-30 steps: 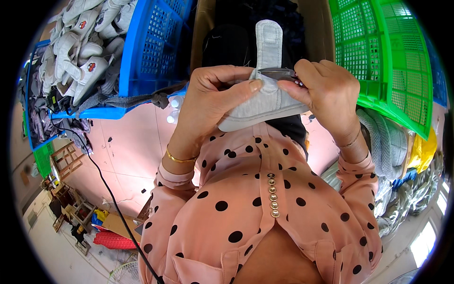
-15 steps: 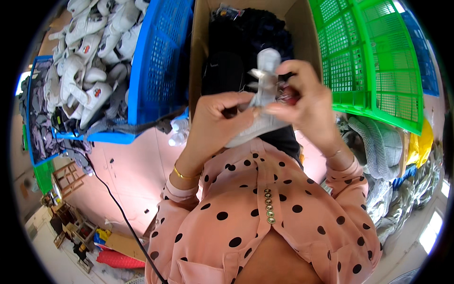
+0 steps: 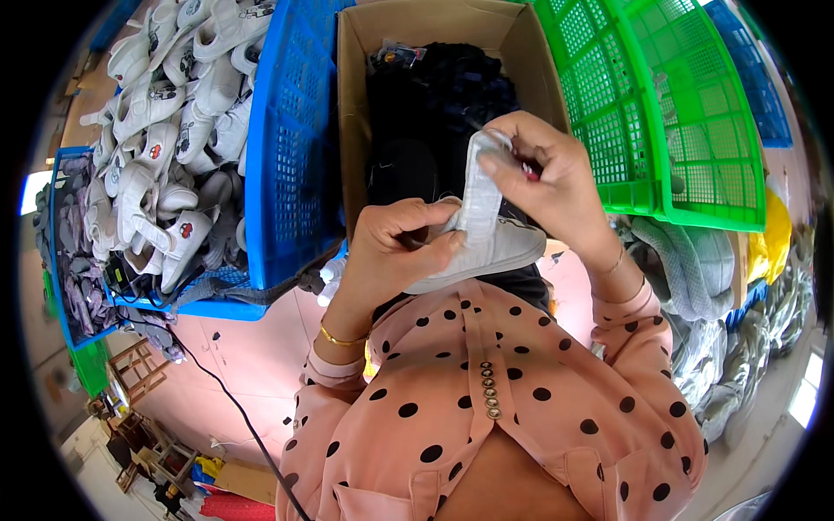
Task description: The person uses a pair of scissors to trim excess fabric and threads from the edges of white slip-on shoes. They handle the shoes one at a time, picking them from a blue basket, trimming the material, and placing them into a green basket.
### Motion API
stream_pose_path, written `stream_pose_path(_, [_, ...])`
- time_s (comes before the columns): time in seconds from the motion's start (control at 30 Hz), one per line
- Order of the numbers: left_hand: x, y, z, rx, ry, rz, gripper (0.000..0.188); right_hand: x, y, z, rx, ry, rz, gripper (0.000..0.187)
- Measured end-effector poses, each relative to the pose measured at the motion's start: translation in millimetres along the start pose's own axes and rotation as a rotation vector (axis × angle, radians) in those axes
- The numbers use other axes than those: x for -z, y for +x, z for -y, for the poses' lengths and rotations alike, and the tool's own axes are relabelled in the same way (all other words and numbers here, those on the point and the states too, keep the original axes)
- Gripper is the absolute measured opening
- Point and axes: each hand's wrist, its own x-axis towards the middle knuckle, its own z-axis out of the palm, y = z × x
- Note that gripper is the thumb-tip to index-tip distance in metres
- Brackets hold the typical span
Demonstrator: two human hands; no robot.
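Head view: a pale grey cloth shoe [image 3: 512,249] with a smooth, lighter sole edge is held before the wearer's body, its long, flat, padded strap [image 3: 478,201] standing roughly upright and bordered by stitching. The left hand [image 3: 391,245] grips the shoe near the strap's base, thumb on the near face and curled fingers behind. The right hand [image 3: 556,169] closes on the strap's rounded upper end; a small tool with a red part [image 3: 531,174] is tucked among its fingers, mostly hidden, so its blade position cannot be told. Beyond lies an open, brown cardboard box [image 3: 351,113] of matt, straight-folded walls, containing soft, black, crumpled material [image 3: 447,87]. Flanking it are a blue, lattice-walled plastic crate [image 3: 295,130] at left and a glossy, bright green, mesh-sided plastic basket [image 3: 653,104] at right. Farther left, white strapped shoes [image 3: 165,113] form a jumbled heap.
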Motion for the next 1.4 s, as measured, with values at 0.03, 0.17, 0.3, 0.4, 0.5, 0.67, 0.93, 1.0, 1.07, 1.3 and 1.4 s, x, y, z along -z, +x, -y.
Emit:
stream_pose_path(0.03, [2,1,-1,0.009,0.002,-0.003,0.029,4,5,-7,0.041,-0.056,-0.028,0.013])
stream_pose_path(0.17, [7,3,5,-0.006,-0.016,-0.034,0.029,17,13,-9,-0.095,0.05,-0.173,0.011])
stream_pose_path(0.3, [12,3,6,-0.021,-0.032,-0.053,0.03,17,6,-3,-0.171,0.258,-0.078,0.013])
stream_pose_path(0.4, [12,3,6,-0.041,-0.044,-0.064,0.029,9,2,1,-0.103,0.15,-0.041,0.013])
stream_pose_path(0.5, [13,3,4,-0.071,0.016,-0.036,0.029,-1,-2,8,-0.13,0.03,-0.036,0.016])
stream_pose_path(0.67, [10,-1,-2,-0.099,0.153,-0.098,0.027,-5,3,7,0.079,-0.402,-0.09,0.016])
stream_pose_path(0.93, [12,-6,6,-0.081,-0.049,-0.157,0.041,5,-6,-6,0.224,-0.481,-0.243,0.035])
stream_pose_path(1.0, [14,-7,7,-0.097,-0.064,-0.132,0.044,6,-10,1,0.255,-0.686,-0.214,0.041])
stream_pose_path(1.07, [15,-7,6,-0.077,-0.045,-0.126,0.045,9,-12,6,0.346,-0.835,-0.164,0.04])
stream_pose_path(1.3, [14,-11,-3,-0.106,-0.028,-0.054,0.05,9,-10,15,0.465,-1.017,-0.164,0.039])
stream_pose_path(1.4, [6,-10,-8,-0.134,-0.12,-0.051,0.052,10,-9,15,0.517,-1.048,-0.158,0.04])
